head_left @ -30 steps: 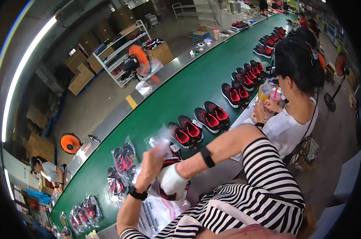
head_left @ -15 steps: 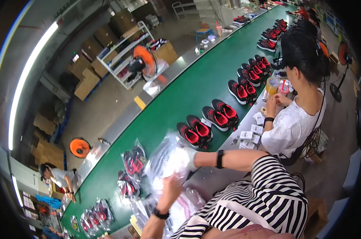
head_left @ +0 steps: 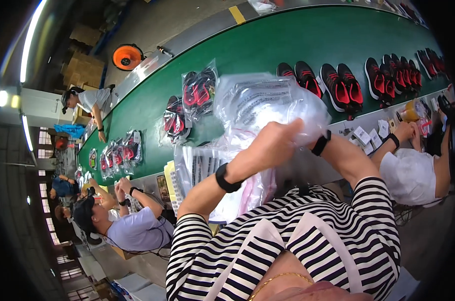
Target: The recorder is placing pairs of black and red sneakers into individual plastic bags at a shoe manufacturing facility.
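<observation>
A clear plastic bag (head_left: 267, 95) with dark printing is held up in front of me over the green belt, and it is smeared by motion. My left hand (head_left: 275, 145) has its fingers curled at the bag's near edge, gripping it. My right hand is covered by the cloudy plastic beside it; only the wrist with a black band shows, so its fingers cannot be made out. More flat clear bags (head_left: 200, 168) lie on the near edge below my left forearm. Just beyond the held bag, a bagged pair of black and red sneakers (head_left: 198, 93) rests on the belt.
Pairs of unbagged sneakers (head_left: 341, 88) line the green belt (head_left: 267, 40) to the right. Bagged shoes (head_left: 121, 153) lie to the left. A co-worker in white (head_left: 410, 173) sits at right near small white cards (head_left: 370, 138); another in lavender (head_left: 139, 231) sits at left.
My view has swung toward the left, bringing the seated co-worker in lavender into sight. The bag is lifted and spread wider, and my left hand now sits close beside the covered right one.
</observation>
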`<state>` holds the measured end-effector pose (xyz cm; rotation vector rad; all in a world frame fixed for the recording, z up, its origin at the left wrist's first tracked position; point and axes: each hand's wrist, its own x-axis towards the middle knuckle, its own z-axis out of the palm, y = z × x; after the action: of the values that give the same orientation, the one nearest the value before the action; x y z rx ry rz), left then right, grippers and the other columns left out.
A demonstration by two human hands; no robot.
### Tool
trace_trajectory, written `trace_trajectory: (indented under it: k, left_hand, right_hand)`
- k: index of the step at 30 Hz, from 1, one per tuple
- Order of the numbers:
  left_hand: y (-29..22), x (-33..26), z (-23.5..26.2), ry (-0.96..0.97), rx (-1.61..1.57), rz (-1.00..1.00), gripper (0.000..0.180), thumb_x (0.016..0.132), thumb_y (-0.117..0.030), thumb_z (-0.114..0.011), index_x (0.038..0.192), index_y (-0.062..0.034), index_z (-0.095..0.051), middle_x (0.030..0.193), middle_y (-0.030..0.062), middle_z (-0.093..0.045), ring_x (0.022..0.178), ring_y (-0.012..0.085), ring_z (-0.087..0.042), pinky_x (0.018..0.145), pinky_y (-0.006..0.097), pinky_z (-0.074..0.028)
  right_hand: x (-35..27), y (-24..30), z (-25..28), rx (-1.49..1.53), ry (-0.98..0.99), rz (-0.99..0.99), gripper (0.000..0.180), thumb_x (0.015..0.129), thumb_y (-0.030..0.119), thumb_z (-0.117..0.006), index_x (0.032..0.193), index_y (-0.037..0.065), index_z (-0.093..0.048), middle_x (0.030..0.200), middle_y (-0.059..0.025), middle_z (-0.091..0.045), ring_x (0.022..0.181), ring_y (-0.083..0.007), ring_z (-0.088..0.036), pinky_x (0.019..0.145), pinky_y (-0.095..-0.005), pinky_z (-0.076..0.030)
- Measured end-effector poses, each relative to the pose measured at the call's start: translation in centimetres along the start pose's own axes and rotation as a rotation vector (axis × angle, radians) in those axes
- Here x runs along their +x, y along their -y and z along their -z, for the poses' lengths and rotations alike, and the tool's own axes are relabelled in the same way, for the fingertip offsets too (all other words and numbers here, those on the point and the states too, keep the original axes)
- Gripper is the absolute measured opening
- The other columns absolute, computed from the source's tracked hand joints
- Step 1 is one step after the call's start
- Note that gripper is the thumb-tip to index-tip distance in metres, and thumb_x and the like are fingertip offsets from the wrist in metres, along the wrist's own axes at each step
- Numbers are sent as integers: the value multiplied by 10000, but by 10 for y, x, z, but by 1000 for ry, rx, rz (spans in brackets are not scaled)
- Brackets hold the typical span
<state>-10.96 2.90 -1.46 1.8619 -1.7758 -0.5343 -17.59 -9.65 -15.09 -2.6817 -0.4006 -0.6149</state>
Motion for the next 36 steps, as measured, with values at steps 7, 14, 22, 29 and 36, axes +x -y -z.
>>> trace_trajectory:
  k: [7,14,22,29,36]
  left_hand:
    - [39,4,70,-287,-140,241,177,790,-94,-676,932,-7,-615,762,65,-642,655,143,-591,600,278,-473]
    - [116,-22,89,-865,-906,492,153,843,-129,-634,956,-27,-615,864,11,-621,745,101,-569,713,241,-461]
    - [109,-9,43,-924,-1134,493,276,852,-135,-620,1094,-20,-551,947,57,-617,839,144,-600,725,264,-504]
    - [110,-39,29,-1241,-791,385,168,857,-72,-599,1011,-4,-601,892,27,-613,823,106,-560,741,246,-453]
    - [21,6,28,-1078,-553,275,122,865,-110,-623,947,-21,-642,808,-31,-592,720,52,-496,642,202,-394]
  right_hand:
    - [132,-64,-58,56,-86,-382,375,760,415,-593,943,92,-644,972,-141,-642,901,-268,-613,775,-392,-478]
    - [115,-28,-37,656,211,-684,429,836,400,-565,989,0,-572,801,-103,-634,730,-220,-620,684,-339,-505]
    - [89,-1,24,1203,-25,-753,278,836,287,-623,860,12,-592,689,-17,-550,653,-87,-541,558,-248,-443]
    - [37,-19,79,173,-214,-675,176,755,173,-637,826,29,-566,707,-91,-585,625,-249,-555,608,-345,-457]
    - [49,-7,18,-202,117,0,333,752,207,-603,1050,58,-586,1104,-143,-566,1046,-291,-530,900,-387,-427]
